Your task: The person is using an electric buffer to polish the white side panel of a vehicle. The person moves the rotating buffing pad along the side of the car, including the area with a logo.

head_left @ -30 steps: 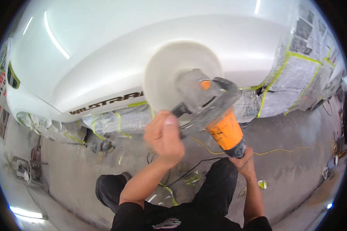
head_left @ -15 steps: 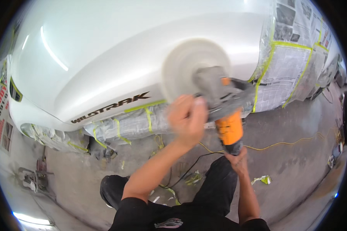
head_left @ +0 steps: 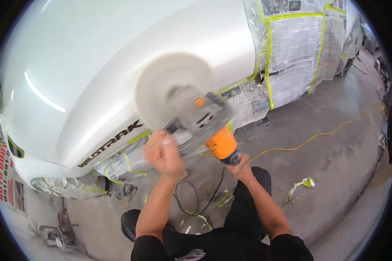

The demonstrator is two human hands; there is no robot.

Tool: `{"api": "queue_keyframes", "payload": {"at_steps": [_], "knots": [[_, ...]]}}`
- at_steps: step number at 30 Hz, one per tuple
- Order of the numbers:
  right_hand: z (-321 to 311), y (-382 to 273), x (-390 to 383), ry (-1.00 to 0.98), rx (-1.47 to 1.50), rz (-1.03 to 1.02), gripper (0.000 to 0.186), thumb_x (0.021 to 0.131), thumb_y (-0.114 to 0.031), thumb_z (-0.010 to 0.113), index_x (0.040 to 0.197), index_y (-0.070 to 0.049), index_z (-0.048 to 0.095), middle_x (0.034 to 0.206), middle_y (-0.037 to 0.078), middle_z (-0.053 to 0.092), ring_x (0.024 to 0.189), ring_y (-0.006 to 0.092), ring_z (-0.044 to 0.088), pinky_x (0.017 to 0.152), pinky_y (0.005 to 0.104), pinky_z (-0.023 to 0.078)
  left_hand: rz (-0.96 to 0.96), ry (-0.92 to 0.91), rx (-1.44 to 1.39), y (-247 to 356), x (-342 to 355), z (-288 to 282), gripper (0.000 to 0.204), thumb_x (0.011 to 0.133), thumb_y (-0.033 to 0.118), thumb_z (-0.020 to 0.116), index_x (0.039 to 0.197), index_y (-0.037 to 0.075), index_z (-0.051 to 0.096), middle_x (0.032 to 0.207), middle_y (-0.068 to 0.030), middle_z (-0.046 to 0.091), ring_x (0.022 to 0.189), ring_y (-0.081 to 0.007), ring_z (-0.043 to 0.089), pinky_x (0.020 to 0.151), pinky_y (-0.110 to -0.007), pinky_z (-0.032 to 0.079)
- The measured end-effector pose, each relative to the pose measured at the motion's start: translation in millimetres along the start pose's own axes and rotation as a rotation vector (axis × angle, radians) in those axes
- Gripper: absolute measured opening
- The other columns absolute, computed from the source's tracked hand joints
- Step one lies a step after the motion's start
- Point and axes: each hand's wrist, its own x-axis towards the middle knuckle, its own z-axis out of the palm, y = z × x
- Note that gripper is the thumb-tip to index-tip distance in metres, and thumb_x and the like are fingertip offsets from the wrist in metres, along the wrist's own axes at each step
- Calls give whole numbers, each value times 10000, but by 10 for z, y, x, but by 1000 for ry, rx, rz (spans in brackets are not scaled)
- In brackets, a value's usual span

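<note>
An orange and grey power polisher (head_left: 222, 142) rests its round, pale pad (head_left: 150, 89) against the white vehicle body panel (head_left: 91, 93). The pad is blurred as if spinning, just above the dark raised lettering (head_left: 111, 144). My left hand (head_left: 164, 153) is closed at the dark side handle near the tool's head; its fingers partly hide the grip. Around the dark rear end of the body, close to my right knee, my right hand (head_left: 241, 167) is wrapped. A dark cord (head_left: 213, 196) hangs below that end and loops on the floor.
Newspaper masking (head_left: 294, 56) with yellow-green tape covers the panel's right side and lower edge. A yellow cord (head_left: 292, 149) crosses the concrete floor. Tape scraps (head_left: 308, 182) lie to the right, and a metal-framed item (head_left: 61, 235) stands at lower left.
The polisher and both hands have shifted left along the panel, bringing the pad nearer the lettering. The whole view has also swung, so the newspaper masking appears farther left.
</note>
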Motion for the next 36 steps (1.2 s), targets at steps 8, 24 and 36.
{"api": "queue_keyframes", "payload": {"at_steps": [8, 24, 36], "knots": [[-316, 197, 75, 268, 253, 184, 134, 754, -50, 720, 786, 18, 610, 708, 59, 639, 607, 136, 601, 548, 293, 454, 182, -266, -202, 417, 456, 1453, 314, 872, 100, 619, 625, 3, 452, 554, -121, 412, 500, -284, 366, 504, -404, 289], [-8, 440, -38, 84, 77, 116, 509, 757, -173, 822, 1136, 78, 591, 1054, 220, 700, 982, 308, 695, 852, 397, 532, 185, -143, -11, 259, 226, 718, 294, 821, 35, 576, 580, 26, 407, 543, -103, 351, 480, -262, 341, 484, -398, 246], [171, 428, -46, 244, 346, 218, 235, 786, -121, 787, 781, 1, 585, 702, 64, 640, 600, 166, 601, 548, 332, 462, 281, -272, -99, 311, 350, 1110, 326, 868, 82, 619, 588, 12, 467, 556, -114, 423, 499, -269, 399, 503, -416, 281]]}}
